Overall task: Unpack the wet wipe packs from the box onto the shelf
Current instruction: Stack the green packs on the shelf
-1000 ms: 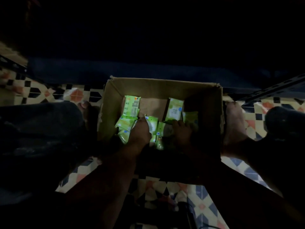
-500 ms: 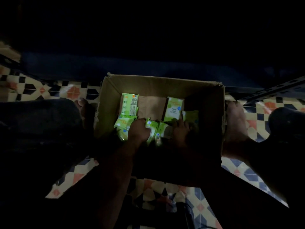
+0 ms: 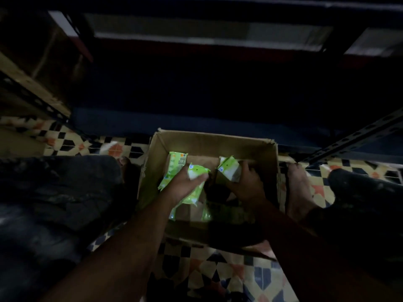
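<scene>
Cardboard box (image 3: 209,140) sits open on the patterned tile floor (image 3: 218,269), between the person's two feet, and I see green wet wipe packs inside it. My left hand (image 3: 185,184) is down in the box with its fingers curled round a bunched handful of green packs (image 3: 197,171); more of them trail below the palm toward the near wall. My right hand (image 3: 246,184) grips another pack (image 3: 229,168), lifted and tilted, near the box's middle. One more pack (image 3: 177,160) leans against the far left corner, label side up. The right half of the box is in deep shadow and I cannot tell what lies there. Bare cardboard shows on the bottom between the two hands. The box's far rim lies just beside the dark lower shelf edge (image 3: 196,120), and a perforated metal upright (image 3: 353,138) slants off at right. Above, a higher shelf board (image 3: 207,29) shows dimly. The open top gives both hands free room upward.
</scene>
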